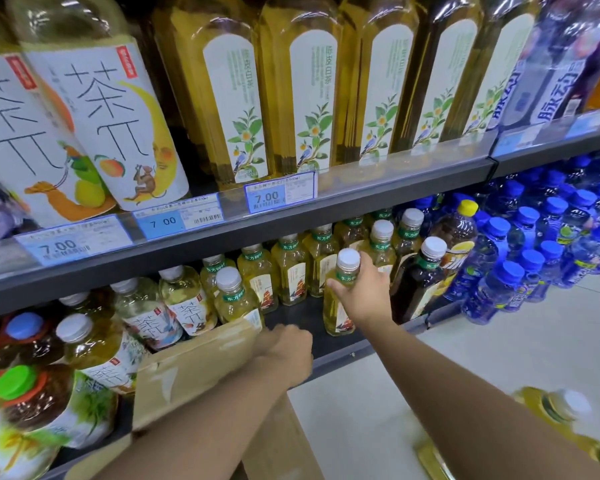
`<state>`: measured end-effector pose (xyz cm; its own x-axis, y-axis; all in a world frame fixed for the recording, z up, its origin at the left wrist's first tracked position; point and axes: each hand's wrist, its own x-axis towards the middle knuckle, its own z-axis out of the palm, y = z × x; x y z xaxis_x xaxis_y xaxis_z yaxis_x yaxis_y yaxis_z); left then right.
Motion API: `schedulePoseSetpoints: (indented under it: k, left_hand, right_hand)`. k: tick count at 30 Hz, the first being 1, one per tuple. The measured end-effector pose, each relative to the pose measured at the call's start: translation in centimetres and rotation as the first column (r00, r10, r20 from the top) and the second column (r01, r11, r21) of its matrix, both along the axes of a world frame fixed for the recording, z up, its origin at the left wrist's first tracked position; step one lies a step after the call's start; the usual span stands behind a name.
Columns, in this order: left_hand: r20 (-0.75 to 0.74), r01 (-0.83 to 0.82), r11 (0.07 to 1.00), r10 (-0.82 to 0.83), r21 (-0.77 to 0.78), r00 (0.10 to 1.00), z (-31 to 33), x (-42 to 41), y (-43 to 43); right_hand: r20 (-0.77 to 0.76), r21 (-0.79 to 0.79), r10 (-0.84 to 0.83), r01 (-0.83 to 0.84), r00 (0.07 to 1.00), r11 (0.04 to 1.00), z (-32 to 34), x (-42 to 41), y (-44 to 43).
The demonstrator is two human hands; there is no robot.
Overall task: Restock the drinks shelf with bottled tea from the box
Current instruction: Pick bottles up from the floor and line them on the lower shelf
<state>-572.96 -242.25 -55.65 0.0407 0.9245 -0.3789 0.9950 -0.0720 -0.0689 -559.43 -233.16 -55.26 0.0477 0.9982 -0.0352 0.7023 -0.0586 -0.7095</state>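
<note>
From the head camera, a bottle of tea [340, 296] with a white cap is held upright at the front edge of the lower shelf [340, 355], the right hand [364, 289] closed around its neck and shoulder. Matching bottles are lined up just behind it. The left hand [284, 351] is pressed against the flap of the cardboard box [194, 368] below the shelf; whether its grip is closed cannot be told. More pale tea bottles [565, 410] are blurred at lower right.

Tea bottle [340, 299] stands on lower shelf [329, 344], right of box [194, 362].
</note>
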Motion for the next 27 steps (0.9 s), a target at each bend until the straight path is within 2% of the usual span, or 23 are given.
schedulePoseSetpoints:
  k: [2,4,8,14,20,24,27]
  left_hand:
    - [-0.085,0.047,0.999,-0.046,0.0,0.995,-0.3,-0.1,-0.4]
    - [-0.134,0.087,0.996,-0.087,-0.005,0.987,-0.6,0.0,-0.6]
    - [-0.094,0.063,0.998,-0.061,0.012,0.994,-0.7,0.3,-0.6]
    - [-0.106,0.03,1.0,-0.031,-0.006,0.994,-1.3,0.0,-0.4]
    - [-0.132,0.039,0.998,-0.046,-0.054,0.99,-0.9,0.4,-1.3]
    - [-0.132,0.088,0.993,-0.098,-0.075,0.986,-0.4,1.4,-2.3]
    - [-0.184,0.081,0.986,-0.107,-0.143,0.977,0.0,3.4,-2.9]
  right_hand:
    - [-0.029,-0.061,-0.049,0.048,0.998,0.997,-2.0,-0.5,-0.9]
    - [-0.125,-0.116,-0.095,0.081,0.988,0.99,-3.4,-1.1,-1.5]
    - [-0.247,-0.132,-0.206,0.178,0.947,0.975,-4.8,-1.9,-0.7]
    - [-0.307,-0.159,-0.187,0.143,0.933,0.977,-4.6,-2.3,1.7]
    - [-0.082,-0.28,-0.17,0.141,0.982,0.95,-5.5,-2.3,2.9]
    - [0.089,-0.388,-0.008,0.042,0.996,0.921,-5.2,0.4,0.4]
    - [0.271,-0.407,0.158,-0.036,0.95,0.913,-5.0,4.8,-2.8]
